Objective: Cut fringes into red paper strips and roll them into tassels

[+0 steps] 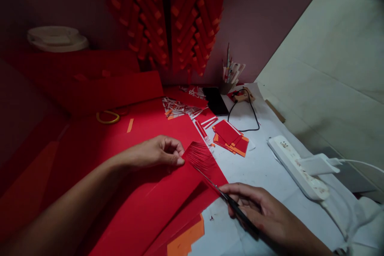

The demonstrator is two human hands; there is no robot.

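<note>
My left hand [166, 152] pinches the edge of a red paper piece whose end is cut into fine fringe [202, 158]. My right hand [252, 212] is closed around the black handle of a pair of scissors [237, 208]. The thin blades point up and left and reach the lower side of the fringe, just right of my left hand. Beneath both lies a large red sheet [144, 196] across the table. Part of the scissors' handle is hidden by my fingers.
Red and orange cards [231, 138], paper scraps [180, 106], a black phone [215, 101] and a pen cup [228, 86] lie beyond. A white power strip [297, 168] is at right, yellow-handled scissors [108, 117] at left. Red paper decorations [195, 20] hang behind.
</note>
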